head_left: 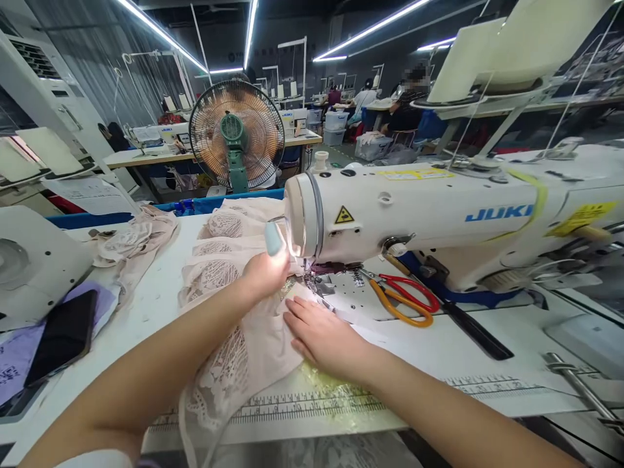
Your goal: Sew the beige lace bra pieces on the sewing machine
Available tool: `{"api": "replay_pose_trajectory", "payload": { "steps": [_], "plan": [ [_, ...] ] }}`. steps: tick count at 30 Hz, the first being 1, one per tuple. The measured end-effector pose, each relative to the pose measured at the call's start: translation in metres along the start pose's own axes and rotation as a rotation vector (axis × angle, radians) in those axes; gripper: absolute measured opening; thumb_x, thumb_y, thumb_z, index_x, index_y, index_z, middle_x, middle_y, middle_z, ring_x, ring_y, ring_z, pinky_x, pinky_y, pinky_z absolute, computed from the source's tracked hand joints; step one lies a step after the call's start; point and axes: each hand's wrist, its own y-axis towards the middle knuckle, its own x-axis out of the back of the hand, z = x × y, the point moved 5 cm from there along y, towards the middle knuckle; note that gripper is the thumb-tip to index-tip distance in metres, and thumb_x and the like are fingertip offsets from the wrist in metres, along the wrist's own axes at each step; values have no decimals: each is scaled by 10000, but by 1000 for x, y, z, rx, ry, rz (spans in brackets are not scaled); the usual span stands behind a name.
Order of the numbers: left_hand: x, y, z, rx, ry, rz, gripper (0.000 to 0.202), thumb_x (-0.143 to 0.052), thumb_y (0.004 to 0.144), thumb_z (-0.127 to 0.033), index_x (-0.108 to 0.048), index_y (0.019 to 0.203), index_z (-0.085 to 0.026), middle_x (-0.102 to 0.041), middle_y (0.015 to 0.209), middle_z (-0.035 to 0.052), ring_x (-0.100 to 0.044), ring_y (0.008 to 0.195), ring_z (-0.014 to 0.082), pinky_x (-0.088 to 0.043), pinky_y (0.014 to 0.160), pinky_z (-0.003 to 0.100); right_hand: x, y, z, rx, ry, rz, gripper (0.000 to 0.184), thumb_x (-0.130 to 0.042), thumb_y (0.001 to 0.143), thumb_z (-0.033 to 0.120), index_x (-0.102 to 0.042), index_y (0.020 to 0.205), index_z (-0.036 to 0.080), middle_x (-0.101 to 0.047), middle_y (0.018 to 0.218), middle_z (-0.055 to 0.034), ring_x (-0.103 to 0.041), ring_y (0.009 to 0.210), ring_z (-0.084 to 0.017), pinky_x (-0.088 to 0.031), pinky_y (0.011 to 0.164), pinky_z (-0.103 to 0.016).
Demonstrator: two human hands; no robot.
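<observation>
A pale pink lace garment [234, 364] lies on the white sewing table, running under the presser foot [314, 285] of a white JUKI sewing machine [439, 214]. My left hand [266, 272] rests on the fabric just left of the needle, fingers curled down onto it, brightly lit by the machine lamp. My right hand [324, 338] lies flat on the fabric in front of the needle plate, fingers stretched toward the foot.
Scissors with red and orange handles [404, 300] lie under the machine arm. More lace pieces [131, 244] are piled at the left, near a black phone [63, 335]. A standing fan [237, 140] is behind the table. Other workers sit far back.
</observation>
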Motion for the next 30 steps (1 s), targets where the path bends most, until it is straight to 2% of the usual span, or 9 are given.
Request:
{"api": "replay_pose_trajectory", "payload": {
  "steps": [2, 4, 6, 8, 12, 17, 22, 30],
  "plan": [
    [-3, -22, -8, -165, -31, 42, 262, -399, 919, -283, -636, 994, -199, -665, 1008, 63, -616, 969, 203, -486, 840, 290, 4, 4, -5, 15, 31, 3, 399, -541, 846, 262, -561, 1210, 101, -532, 1310, -145, -452, 1236, -289, -389, 1030, -423],
    [-10, -45, -18, -392, -98, 76, 302, -394, 925, -285, -596, 1119, -172, -617, 1174, 81, -573, 1083, 194, -461, 934, 295, 6, 4, -6, 14, 52, 0, 352, -558, 836, 253, -597, 1151, 102, -577, 1245, -144, -487, 1199, -288, -388, 1032, -426],
    [-18, -61, -22, -533, -134, 77, 385, -391, 932, -298, -502, 1254, -117, -537, 1299, 120, -505, 1190, 208, -421, 1010, 332, 7, 1, -5, 9, 63, 1, 315, -563, 830, 233, -613, 1113, 103, -590, 1217, -142, -501, 1184, -279, -398, 1026, -416],
    [-25, -67, -21, -541, -116, 52, 414, -395, 936, -320, -474, 1277, -100, -509, 1328, 141, -474, 1227, 225, -407, 1031, 371, 10, -6, -3, 13, 67, -16, 332, -553, 825, 202, -593, 1140, 104, -573, 1247, -145, -493, 1198, -270, -427, 1003, -405],
    [-29, -67, -19, -558, -80, -17, 360, -436, 921, -344, -555, 1166, -108, -543, 1284, 151, -492, 1207, 255, -418, 1022, 409, 16, -28, -2, 3, 27, -83, 358, -513, 831, 181, -562, 1176, 99, -570, 1256, -181, -509, 1193, -281, -468, 959, -430],
    [-23, -71, -22, -568, -70, 1, 350, -464, 892, -357, -577, 1112, -110, -565, 1249, 149, -564, 1107, 250, -516, 889, 358, 12, -51, -2, 17, -7, -42, 393, -520, 837, 256, -572, 1187, 85, -566, 1267, -190, -528, 1176, -302, -493, 938, -439],
    [-18, -70, -29, -598, -10, -21, 352, -484, 882, -380, -601, 1058, -98, -581, 1245, 127, -572, 1063, 259, -491, 909, 366, 10, -51, -2, 61, -39, -32, 420, -533, 806, 220, -581, 1184, 43, -566, 1269, -180, -550, 1150, -309, -511, 921, -438],
    [-23, -51, -28, -574, 71, -34, 415, -505, 875, -421, -604, 1099, -86, -596, 1226, 122, -557, 1077, 280, -472, 924, 383, 9, -45, -11, 50, -99, -17, 437, -521, 839, 234, -555, 1220, 21, -520, 1307, -200, -513, 1192, -308, -499, 939, -438]
  ]
}}
